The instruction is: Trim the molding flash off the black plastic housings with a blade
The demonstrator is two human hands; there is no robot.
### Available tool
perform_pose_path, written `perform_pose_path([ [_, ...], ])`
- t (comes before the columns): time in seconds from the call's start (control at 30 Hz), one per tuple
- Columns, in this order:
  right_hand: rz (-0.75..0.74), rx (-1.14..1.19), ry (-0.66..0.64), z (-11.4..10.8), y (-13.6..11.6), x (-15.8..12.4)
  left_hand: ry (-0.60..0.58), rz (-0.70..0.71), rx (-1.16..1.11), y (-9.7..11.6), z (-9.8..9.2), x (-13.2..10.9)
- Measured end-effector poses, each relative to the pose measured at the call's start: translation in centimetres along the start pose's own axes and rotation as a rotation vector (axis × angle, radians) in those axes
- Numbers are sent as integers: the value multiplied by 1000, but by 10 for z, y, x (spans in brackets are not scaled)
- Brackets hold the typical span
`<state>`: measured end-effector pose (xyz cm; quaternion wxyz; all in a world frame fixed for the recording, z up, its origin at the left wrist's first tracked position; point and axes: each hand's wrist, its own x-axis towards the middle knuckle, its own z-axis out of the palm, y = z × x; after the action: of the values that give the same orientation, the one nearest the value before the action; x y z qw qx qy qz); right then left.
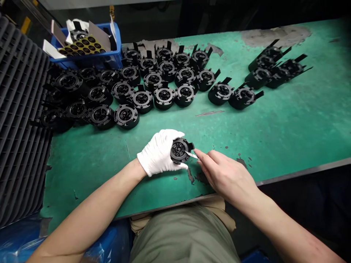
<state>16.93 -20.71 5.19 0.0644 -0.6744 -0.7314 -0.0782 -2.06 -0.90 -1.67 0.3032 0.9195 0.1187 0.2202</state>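
My left hand (160, 152), in a white glove, is wrapped round the side of a round black part (179, 150) near the table's front edge. The part's ribbed inner face is turned up towards the camera. My bare right hand (225, 171) pinches a small pointed metal blade (192, 155), whose tip lies over the inner face of the part, near its centre. Whether the tip touches the part cannot be made out. The handle of the blade is hidden by my fingers.
Many similar black parts (163, 95) stand across the left and middle of the green table (287, 120). Another group (259, 76) stands at the back right. A blue bin (119, 47) holds cardboard and a sticker sheet. Grey ribbed stacks (22, 120) line the left side.
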Motion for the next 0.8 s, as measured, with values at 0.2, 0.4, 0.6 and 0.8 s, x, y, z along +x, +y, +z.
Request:
perform_pose_path([
  [0.2, -13, -18, -21, -3, -2, 5, -23, -6, 0, 1, -2, 3],
  [0.4, -35, 35, -91, -7, 3, 11, 4, 30, 7, 3, -2, 4],
  [0.6, -58, 11, -118, -8, 9, 18, 12, 40, 19, 4, -3, 4],
  [0.8, -38, -21, -131, -5, 8, 20, -13, -9, 2, 5, -2, 5],
])
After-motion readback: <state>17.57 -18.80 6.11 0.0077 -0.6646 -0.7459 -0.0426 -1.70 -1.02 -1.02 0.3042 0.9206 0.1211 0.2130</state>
